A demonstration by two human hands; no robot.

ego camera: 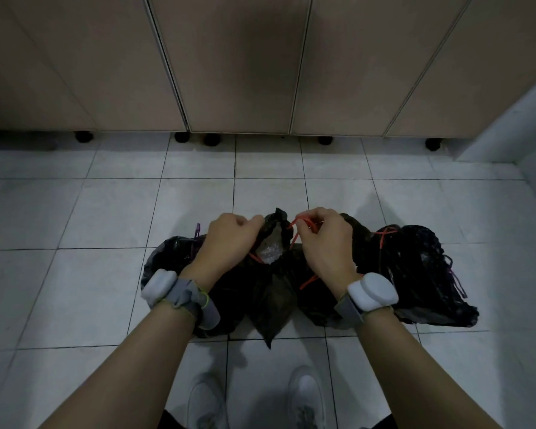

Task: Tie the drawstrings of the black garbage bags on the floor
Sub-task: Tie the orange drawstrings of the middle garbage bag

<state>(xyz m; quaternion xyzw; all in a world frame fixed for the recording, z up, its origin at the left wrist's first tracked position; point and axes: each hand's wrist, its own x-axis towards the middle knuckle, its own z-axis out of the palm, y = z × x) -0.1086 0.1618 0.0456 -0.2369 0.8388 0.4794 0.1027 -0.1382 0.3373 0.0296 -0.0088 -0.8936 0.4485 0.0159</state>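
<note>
Three black garbage bags lie side by side on the tiled floor. The middle bag (273,301) has its mouth partly gathered, with clear plastic showing inside, and a red drawstring (294,233). My left hand (229,239) is closed on the string's left end at the bag's mouth. My right hand (322,243) pinches a red loop of the same string on the right side. The right bag (415,267) carries a red knot and purple string ends. The left bag (167,258) shows a purple string tip and is partly hidden by my left wrist.
Beige cabinet doors (235,63) on black feet stand along the back. A white wall (514,125) juts in at the right. My two white shoes (307,394) are at the bottom edge. Both wrists wear grey bands with white pods.
</note>
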